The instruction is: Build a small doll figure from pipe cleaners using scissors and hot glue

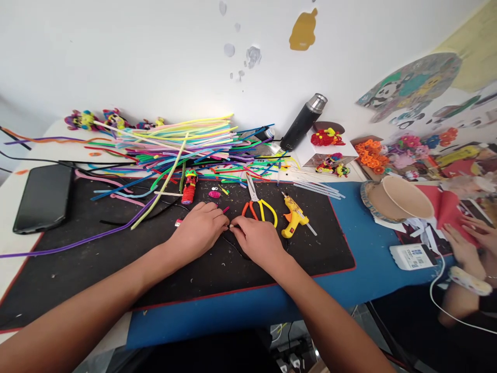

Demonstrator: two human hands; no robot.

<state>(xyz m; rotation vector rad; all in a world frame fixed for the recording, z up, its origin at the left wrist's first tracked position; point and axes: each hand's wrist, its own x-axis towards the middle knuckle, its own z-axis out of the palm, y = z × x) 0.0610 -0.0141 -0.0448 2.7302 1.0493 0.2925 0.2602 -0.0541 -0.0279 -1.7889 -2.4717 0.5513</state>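
My left hand (pixel 204 228) and my right hand (pixel 260 239) meet over the black mat (pixel 186 280), fingertips pinched together. What they hold is too small and covered to make out. A short magenta piece (pixel 225 210) shows just beyond the left fingers. Behind my left hand stands a small red and green pipe-cleaner figure (pixel 189 187), with a pink coiled bit (pixel 214 194) close by. Scissors (pixel 253 194) with orange and yellow handles lie past my right hand. To their right is a yellow glue gun (pixel 295 216).
A heap of colourful pipe cleaners (pixel 186 140) fills the back of the table. A phone (pixel 44 198) lies left; a black flask (pixel 305 122) and glue sticks (pixel 318 188) are at back right. Further right are a bowl (pixel 407 197), a power bank (pixel 413 256) and another person's hands (pixel 462 243).
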